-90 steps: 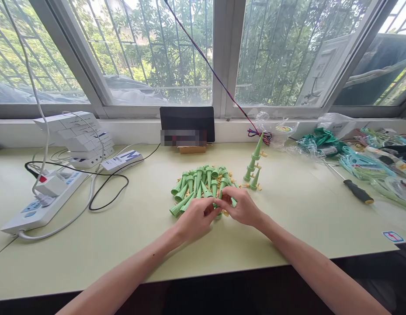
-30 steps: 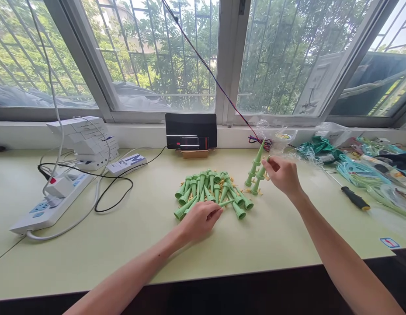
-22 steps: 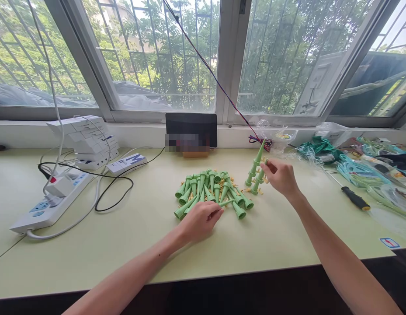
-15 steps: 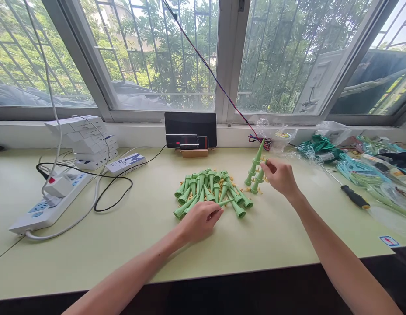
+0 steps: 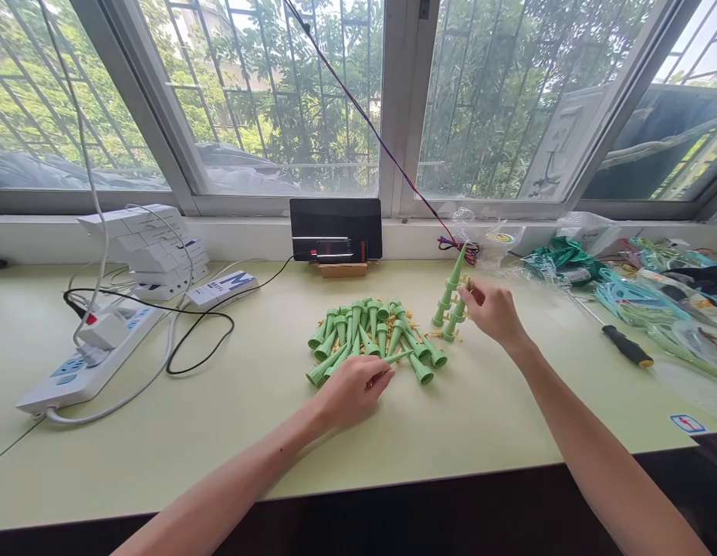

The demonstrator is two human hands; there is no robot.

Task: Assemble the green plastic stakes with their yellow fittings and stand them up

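A pile of green plant watering spikes (image 5: 358,324) with small yellow valves lies mid-table. At its near edge my left hand (image 5: 358,386) is closed on one watering spike (image 5: 398,357), whose pointed tip sticks out to the right. Right of the pile, two stacks of nested spikes stand side by side with yellow valves jutting out. The farther stack (image 5: 449,289) rises higher. My right hand (image 5: 492,309) pinches the top of the nearer stack (image 5: 454,323); its fingers partly hide the tip.
At left lie a white power strip (image 5: 92,363), cables, stacked white boxes (image 5: 155,247) and a flat white box (image 5: 224,288). A dark tablet (image 5: 336,228) leans by the window. A screwdriver (image 5: 627,346) and plastic-bagged items (image 5: 641,297) lie at right.
My right hand has shifted very slightly left at the top of the nearer stack. My left hand and the pile look the same.
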